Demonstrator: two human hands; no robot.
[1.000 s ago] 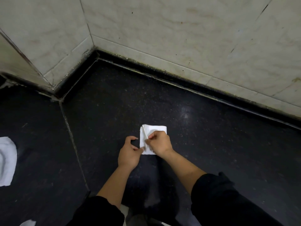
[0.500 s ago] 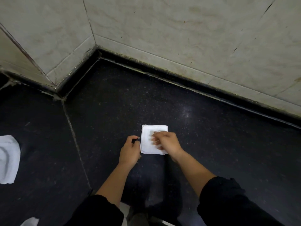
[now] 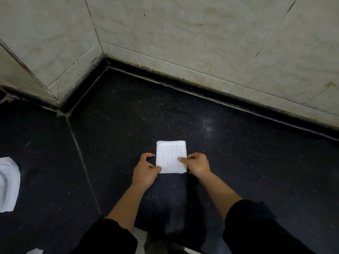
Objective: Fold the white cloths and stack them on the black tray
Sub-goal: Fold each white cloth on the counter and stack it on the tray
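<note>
At the far left edge, a rumpled white cloth (image 3: 8, 184) lies loose on the dark speckled stone bench (image 3: 238, 162), partly cut off by the frame, and a scrap of another white cloth (image 3: 34, 251) peeks in at the bottom edge below it. A pale grout seam (image 3: 82, 162) runs across the bench between that cloth and the hands. The left hand (image 3: 145, 171) rests at the left edge of a small folded white cloth rectangle (image 3: 170, 156), thumb on its near left corner and fingers curled beside it, not closed around it. The folded cloth lies flat on the bench, near the middle of the view, well apart from the rumpled one. The right hand (image 3: 197, 165) sits at its right edge, forefinger laid flat on top and pressing it down. Black sleeves (image 3: 256, 226) cover both forearms. Beige marbled wall tiles (image 3: 201, 43) rise behind the bench.
</note>
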